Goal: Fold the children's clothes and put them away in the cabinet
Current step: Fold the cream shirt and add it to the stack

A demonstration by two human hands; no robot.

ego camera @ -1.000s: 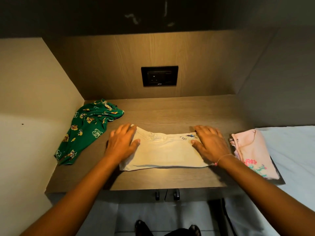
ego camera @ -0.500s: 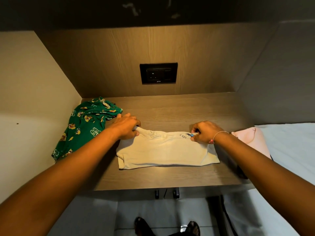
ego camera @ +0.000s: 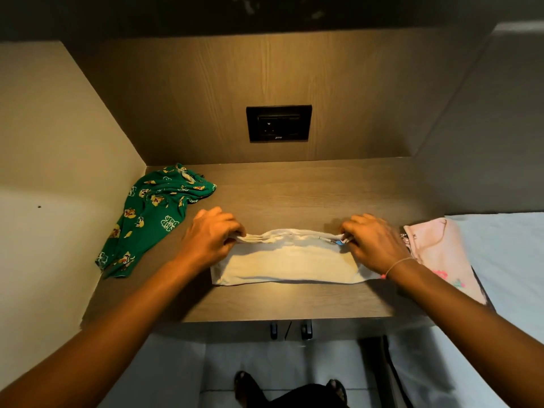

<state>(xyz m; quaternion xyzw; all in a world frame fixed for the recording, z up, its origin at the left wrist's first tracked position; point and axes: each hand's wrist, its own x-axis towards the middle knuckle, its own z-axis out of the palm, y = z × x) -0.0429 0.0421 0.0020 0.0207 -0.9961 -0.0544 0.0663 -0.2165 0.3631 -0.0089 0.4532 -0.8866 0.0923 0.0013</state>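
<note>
Cream cotton, a small folded garment (ego camera: 290, 265), lies across the middle of the wooden counter (ego camera: 294, 189), its near edge flat on the wood and its far edge lifted clear. The left hand (ego camera: 210, 237) grips the far left corner of that edge, its fingers (ego camera: 232, 231) curled and pressed together with the fabric bunched in the pinch. The right hand (ego camera: 372, 244) does the same at the far right corner, its fingers (ego camera: 348, 231) closed on the cloth just beside a small blue mark printed there. Between the two hands the raised edge runs in a taut, slightly wrinkled line. A thin bracelet (ego camera: 397, 265) circles the right wrist.

To the left, near the side wall, a green printed garment (ego camera: 150, 216) lies crumpled and unfolded on the counter, apart from the cream one. To the right, a pink garment (ego camera: 438, 248) with a flower print lies flat at the counter's edge, partly hidden by the right forearm, next to a white bed sheet (ego camera: 506, 260). A black socket plate (ego camera: 279, 123) sits in the wooden back panel. Below the counter's front edge, two dark cabinet handles (ego camera: 290, 329) show side by side.
</note>
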